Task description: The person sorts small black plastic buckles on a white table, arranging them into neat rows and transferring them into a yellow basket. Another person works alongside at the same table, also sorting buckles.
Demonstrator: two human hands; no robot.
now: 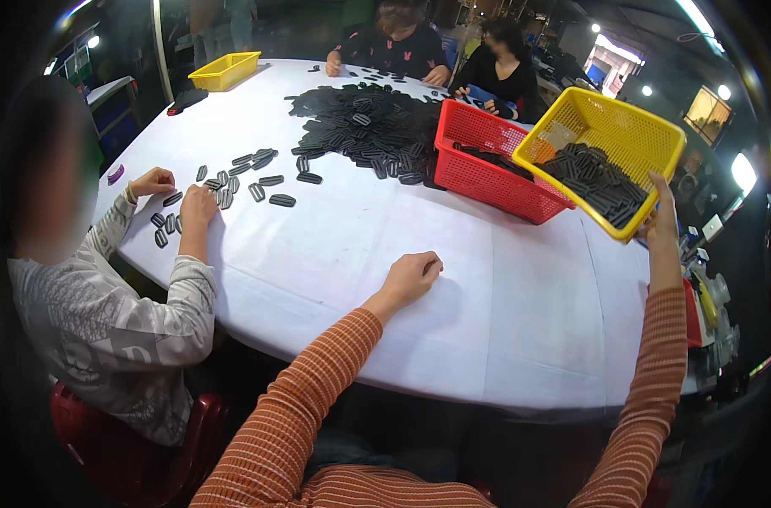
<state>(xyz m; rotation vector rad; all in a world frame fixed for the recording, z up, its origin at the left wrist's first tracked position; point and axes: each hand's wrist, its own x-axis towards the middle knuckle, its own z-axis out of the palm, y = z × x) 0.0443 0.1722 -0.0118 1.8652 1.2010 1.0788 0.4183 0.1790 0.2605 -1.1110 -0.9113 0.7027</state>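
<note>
My right hand [660, 215] grips the near right rim of a yellow perforated basket [652, 127]. The basket is held tilted, its near end low, above the table's right side. Inside it lies a heap of black slotted strap buckles [595, 182]. Under and beside it stands a red perforated basket [491, 188] with more black pieces [497, 161]; whether the two baskets touch I cannot tell. My left hand [411, 278] is over the white tabletop near the middle, fingers curled closed. What it holds, if anything, is hidden.
A large pile of black buckles [360, 123] covers the table's far middle. At the left, a co-worker's hands [201, 206] handle loose buckles [256, 191]. Two more people sit across the white-covered table [343, 271]. Another yellow basket [225, 73] stands at the far left edge.
</note>
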